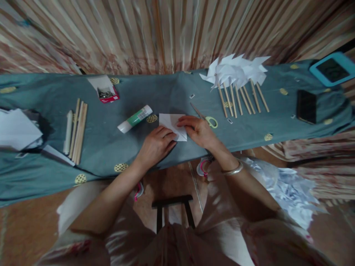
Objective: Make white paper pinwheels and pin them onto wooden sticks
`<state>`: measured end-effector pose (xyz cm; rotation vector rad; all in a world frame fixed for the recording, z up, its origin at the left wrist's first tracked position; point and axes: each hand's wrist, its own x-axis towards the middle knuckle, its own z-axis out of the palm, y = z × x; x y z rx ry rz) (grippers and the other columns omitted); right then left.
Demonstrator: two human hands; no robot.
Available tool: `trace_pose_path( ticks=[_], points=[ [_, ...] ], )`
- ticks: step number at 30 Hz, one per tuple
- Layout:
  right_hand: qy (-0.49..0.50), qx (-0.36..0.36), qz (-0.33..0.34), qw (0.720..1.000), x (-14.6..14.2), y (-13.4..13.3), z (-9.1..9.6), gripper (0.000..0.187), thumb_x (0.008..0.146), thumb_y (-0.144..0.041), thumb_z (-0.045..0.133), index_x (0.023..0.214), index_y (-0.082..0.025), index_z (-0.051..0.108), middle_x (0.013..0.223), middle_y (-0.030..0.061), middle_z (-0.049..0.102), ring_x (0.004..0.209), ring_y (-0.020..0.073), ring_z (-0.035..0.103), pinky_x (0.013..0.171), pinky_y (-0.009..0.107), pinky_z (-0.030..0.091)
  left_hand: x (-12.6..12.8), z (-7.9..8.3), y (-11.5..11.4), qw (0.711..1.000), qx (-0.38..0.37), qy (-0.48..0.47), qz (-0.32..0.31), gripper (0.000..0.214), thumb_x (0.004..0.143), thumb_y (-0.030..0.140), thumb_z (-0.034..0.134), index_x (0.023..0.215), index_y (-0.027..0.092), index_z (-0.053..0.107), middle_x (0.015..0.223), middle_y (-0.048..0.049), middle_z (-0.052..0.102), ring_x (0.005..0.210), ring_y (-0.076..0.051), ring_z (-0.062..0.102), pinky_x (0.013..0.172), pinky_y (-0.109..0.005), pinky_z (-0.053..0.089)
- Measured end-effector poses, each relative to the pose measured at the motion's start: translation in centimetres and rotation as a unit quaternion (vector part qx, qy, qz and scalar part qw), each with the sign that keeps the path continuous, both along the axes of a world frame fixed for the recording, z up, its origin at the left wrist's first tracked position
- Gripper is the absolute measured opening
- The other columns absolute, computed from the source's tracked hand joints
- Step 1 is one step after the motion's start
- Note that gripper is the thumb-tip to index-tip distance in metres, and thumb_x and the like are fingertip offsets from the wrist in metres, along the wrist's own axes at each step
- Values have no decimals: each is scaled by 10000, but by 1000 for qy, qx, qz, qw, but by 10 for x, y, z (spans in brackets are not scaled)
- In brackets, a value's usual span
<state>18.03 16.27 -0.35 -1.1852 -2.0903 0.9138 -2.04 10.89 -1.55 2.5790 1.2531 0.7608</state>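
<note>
A small white square of paper [166,120] with crease lines lies on the cloth in front of me. Over its lower left edge, my left hand [158,145] is closed, fingers together and pressing on the sheet. From the right side my right hand [198,131] grips the paper between thumb and fingers; part of the sheet is hidden under both hands. A glue stick [135,118] with a green label lies left of the paper. Just beyond my right hand are scissors [205,116] with pale green handles.
Paper pinwheels [235,72] on wooden sticks lie at the back right, near a phone [306,106] and a blue-framed device [332,69]. Leftward are a red box of small metal pieces [108,94], loose sticks [79,131] and stacked paper [18,129]. A bag of paper scraps [288,188] sits below right.
</note>
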Motion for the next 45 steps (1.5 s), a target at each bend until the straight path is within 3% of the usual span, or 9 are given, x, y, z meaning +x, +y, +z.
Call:
trace_pose_path(
  ticks=[9,15,19,25,31,39,45],
  points=[
    [16,5,2,1000,3,2,-10,393,745,-40,470,941,-202,770,1153,59,727,1144,209,653,1074,385,446,5,2,-1,997,64,44,4,225,968,223,501,937,136,707,898,-85,716,850,-211,634,769,-318,540],
    [60,-102,15,993,12,-8,-1,366,670,-52,604,944,-229,768,1275,55,670,1202,225,616,1011,368,477,-1,4,-8,999,50,0,12,204,956,196,499,947,128,691,919,-99,721,831,-199,659,736,-304,550],
    [79,-131,31,988,16,-18,3,258,668,-137,755,903,-243,775,1277,66,661,1196,233,619,1048,400,448,-4,4,-19,999,31,-19,3,174,952,211,526,963,151,690,933,-85,726,843,-185,677,756,-290,557],
    [87,-127,26,988,13,-24,0,15,742,-247,768,754,-238,770,1209,57,680,1184,238,621,1056,430,436,-1,1,-26,999,-11,-43,-15,185,953,212,523,995,153,693,957,-95,723,886,-188,678,795,-298,562],
    [78,-113,13,990,8,-28,-2,27,740,-203,736,739,-225,753,1231,60,671,1191,241,614,1051,428,435,0,2,-26,999,-4,-39,-12,186,956,217,520,958,142,691,926,-94,722,868,-192,669,790,-304,557],
    [25,-55,-44,997,0,-34,-7,65,745,-181,686,705,-219,721,1209,62,682,1172,247,616,1055,444,443,0,2,-29,998,-30,-55,23,202,974,280,533,1083,170,662,984,-81,735,880,-182,687,796,-310,568],
    [-26,2,-62,998,-5,-40,-4,91,749,-148,650,701,-204,704,1213,90,676,1122,260,633,1021,451,471,1,-3,-29,998,-13,-60,-5,203,971,220,529,1088,160,684,985,-85,723,907,-189,672,794,-318,571]
  ],
)
